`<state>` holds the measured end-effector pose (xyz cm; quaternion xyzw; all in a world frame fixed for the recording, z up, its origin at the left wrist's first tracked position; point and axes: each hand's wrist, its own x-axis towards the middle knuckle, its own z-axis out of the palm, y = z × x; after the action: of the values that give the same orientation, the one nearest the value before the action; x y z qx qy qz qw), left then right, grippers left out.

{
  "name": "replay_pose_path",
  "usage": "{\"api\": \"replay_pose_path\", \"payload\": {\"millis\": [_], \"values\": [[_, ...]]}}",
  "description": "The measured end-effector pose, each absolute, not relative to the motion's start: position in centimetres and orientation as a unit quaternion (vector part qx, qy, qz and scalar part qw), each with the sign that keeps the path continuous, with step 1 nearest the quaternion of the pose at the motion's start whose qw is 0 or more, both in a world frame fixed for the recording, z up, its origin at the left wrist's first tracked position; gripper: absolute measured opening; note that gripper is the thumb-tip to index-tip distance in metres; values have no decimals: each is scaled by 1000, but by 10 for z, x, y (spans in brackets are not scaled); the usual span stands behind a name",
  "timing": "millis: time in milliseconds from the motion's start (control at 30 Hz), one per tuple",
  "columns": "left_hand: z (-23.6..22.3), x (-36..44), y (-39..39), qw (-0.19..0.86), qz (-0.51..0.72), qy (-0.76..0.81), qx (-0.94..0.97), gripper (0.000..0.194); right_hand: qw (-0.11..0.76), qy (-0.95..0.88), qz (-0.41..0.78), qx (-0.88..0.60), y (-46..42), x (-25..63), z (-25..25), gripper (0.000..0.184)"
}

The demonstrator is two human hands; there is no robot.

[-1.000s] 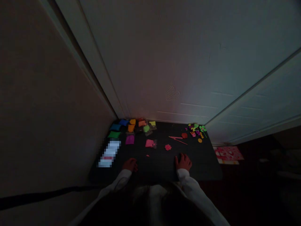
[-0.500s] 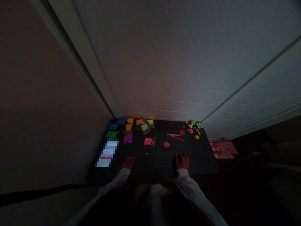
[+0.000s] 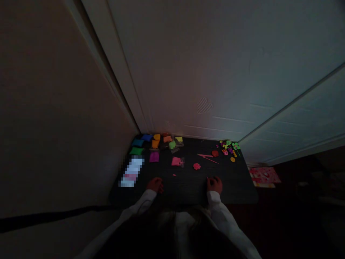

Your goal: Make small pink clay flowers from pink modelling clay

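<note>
My left hand [image 3: 154,184] rests near the front of the dark table [image 3: 185,190], its fingers loosely bent and slightly apart, with nothing visible in them. To its upper right lies a small pink piece [image 3: 174,175]. My right hand [image 3: 215,185] is on the table further right, thumb apart from the bent fingers. A tiny pink spot shows at its thumb tip; I cannot tell what it is. Between and beyond the hands sits a bumpy pink clay flower [image 3: 197,166]. Behind it are pink modelling tools [image 3: 207,157] and a red lump [image 3: 215,153].
Bags of coloured clay [image 3: 155,144] line the back left, with a pink bag [image 3: 176,161] and a purple one [image 3: 154,156] nearer. A blurred phone-like screen [image 3: 132,172] lies left. Small colourful figures [image 3: 228,146] crowd the back right corner. A wall [image 3: 183,90] rises behind.
The whole view has shifted, so the table and everything on it appear further right. Both hands stay in about the same places on the table.
</note>
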<state>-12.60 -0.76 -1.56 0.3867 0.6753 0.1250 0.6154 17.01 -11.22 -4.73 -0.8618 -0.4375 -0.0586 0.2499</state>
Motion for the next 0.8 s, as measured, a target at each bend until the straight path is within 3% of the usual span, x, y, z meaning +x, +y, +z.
{"api": "replay_pose_path", "payload": {"millis": [367,800], "values": [[-26,-126,-8,618,136,672,385,25,204,-667,46,-715,-83,122,-32,24],[-40,-130,-12,622,157,663,387,27,210,-678,80,-699,-90,117,-38,27]]}}
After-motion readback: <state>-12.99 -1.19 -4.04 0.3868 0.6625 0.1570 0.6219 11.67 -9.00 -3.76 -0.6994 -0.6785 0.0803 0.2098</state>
